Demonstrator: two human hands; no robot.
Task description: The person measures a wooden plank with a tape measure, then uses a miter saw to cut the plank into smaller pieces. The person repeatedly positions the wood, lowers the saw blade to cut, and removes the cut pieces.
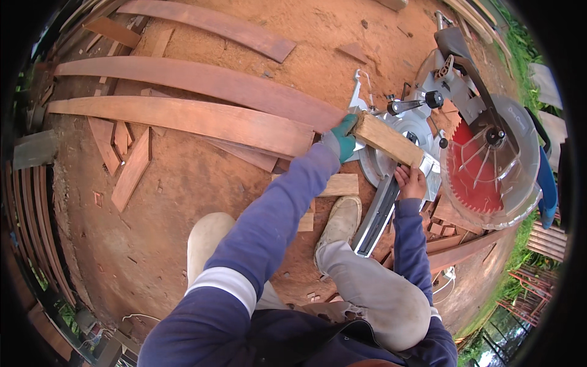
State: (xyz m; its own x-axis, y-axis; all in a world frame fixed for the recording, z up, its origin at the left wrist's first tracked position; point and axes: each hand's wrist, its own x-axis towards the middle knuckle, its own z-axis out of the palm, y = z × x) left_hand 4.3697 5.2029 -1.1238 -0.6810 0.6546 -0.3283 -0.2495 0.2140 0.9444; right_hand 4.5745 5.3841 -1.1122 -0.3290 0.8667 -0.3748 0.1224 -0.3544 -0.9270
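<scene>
A short, thick wooden block lies slantwise over the base of a miter saw. My left hand, in a green and grey glove, is closed round the block's left end. Bare, my right hand grips the block's right end from the near side, its fingers bent against the wood. To the right of the block stands the raised red toothed blade, partly behind a clear guard. The saw's black-knobbed clamp handle sits just beyond the block. My left fingertips are partly hidden by the block.
Long reddish planks lie on the bare earth to the left, their ends close to the saw. Short offcuts rest by my shoe. A dark slotted rail juts from the saw toward me, beside my right forearm.
</scene>
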